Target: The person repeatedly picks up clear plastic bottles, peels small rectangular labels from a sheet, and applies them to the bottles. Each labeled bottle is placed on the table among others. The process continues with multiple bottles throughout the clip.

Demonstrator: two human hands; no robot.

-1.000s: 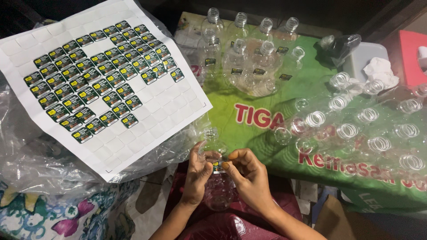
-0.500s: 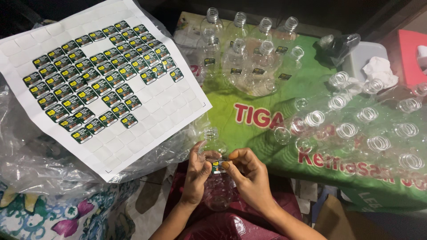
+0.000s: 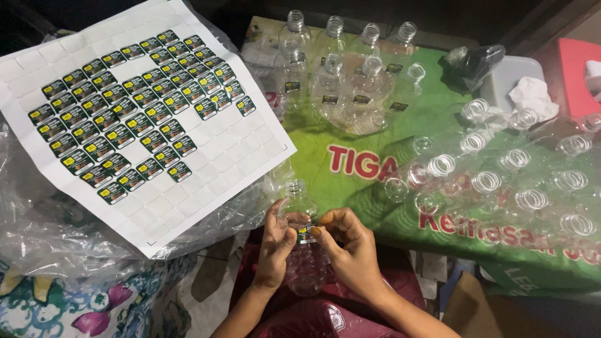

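Note:
A small clear plastic bottle point(image 3: 299, 206) without a cap lies between my hands, over my lap. My left hand point(image 3: 275, 244) wraps its side. My right hand point(image 3: 350, 247) presses a small dark sticker point(image 3: 307, 235) with a yellow patch onto the bottle's front with thumb and fingertips. To the upper left a white backing sheet point(image 3: 206, 181) carries several rows of the same dark stickers point(image 3: 131, 119); its lower right part is peeled bare.
Several labelled clear bottles point(image 3: 341, 75) stand at the back of a green printed sheet point(image 3: 350, 150). Many unlabelled bottles point(image 3: 501, 181) crowd the right side. Crumpled clear plastic point(image 3: 56, 238) lies under the sticker sheet. A red box point(image 3: 579, 69) and white tissue point(image 3: 532, 97) sit far right.
Almost nothing differs: my hands stay on the bottle, my right fingers still pressing the sticker. The sheet and the other bottles have not moved.

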